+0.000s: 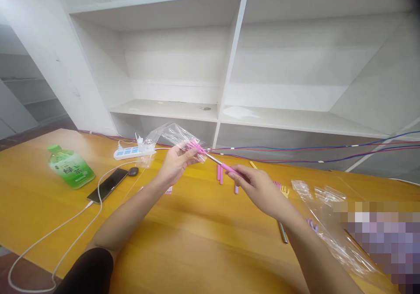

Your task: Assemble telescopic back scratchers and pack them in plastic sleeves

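Observation:
A pink back scratcher [215, 159] with a metal rod is held at a slant above the wooden table [197, 241]. My right hand [254, 184] is closed around its pink handle. At its pink claw end, my left hand [179, 162] pinches a clear plastic bag [173, 134], which surrounds or overlaps the claw; which of the two is hard to tell. Beyond my hands lie pink handles [219, 174] and a purple handle [236, 189]. Pink and yellow claws [285, 191] show beside my right wrist, and a metal rod [282, 232] lies partly under that forearm.
On the left stand a green bottle [71, 167], a phone [108, 185] with a white cable, and a power strip [134, 151]. Clear bags [328, 224] and a purple claw [311, 225] lie right. Cables run before the white shelves [164, 108].

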Motion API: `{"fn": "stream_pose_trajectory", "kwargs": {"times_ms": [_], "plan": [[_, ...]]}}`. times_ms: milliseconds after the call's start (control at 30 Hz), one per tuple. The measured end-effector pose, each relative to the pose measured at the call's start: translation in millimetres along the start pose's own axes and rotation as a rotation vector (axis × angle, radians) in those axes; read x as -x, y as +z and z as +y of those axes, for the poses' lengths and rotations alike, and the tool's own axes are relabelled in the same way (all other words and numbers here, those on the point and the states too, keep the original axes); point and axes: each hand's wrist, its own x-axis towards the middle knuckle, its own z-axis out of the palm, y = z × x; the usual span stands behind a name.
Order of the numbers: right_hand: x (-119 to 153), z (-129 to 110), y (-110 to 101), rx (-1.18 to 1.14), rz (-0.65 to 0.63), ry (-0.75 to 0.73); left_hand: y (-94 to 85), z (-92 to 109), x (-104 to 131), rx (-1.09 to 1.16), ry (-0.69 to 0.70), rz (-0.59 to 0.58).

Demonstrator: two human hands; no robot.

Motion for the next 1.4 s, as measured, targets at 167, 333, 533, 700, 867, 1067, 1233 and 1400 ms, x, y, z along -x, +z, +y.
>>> {"fn": "stream_pose_trajectory", "kwargs": {"times_ms": [167, 333, 533, 700, 867, 1067, 1233, 1400], "plan": [[-1, 5, 5, -0.016, 0.047, -0.033, 6.3, -8, 4, -0.019, 0.016, 0.011], [-1, 0, 12, 0.020, 0.071, -0.065, 15.5, -16, 10, 0.018, -0.089, 0.012], [-2, -10, 29, -0.080, 0.130, -0.049, 28.6, -37, 23, 0.025, -0.161, -0.154], [0, -6, 36, -0.126, 0.134, -0.056, 29.9, -44, 23, 0.036, -0.197, -0.184], [3, -10, 25, -0.100, 0.182, -0.145, 24.1, -26, 16, 0.060, -0.167, -0.082], [5, -6, 13, -0.175, 0.168, -0.249, 17.4, -12, 10, 0.073, -0.144, 0.001], [3, -2, 14, -0.148, 0.183, -0.320, 17.3, -17, 12, 0.051, -0.165, -0.023], [3, -6, 17, -0.036, 0.236, -0.386, 23.3, -29, 16, -0.033, -0.196, -0.133]]}}
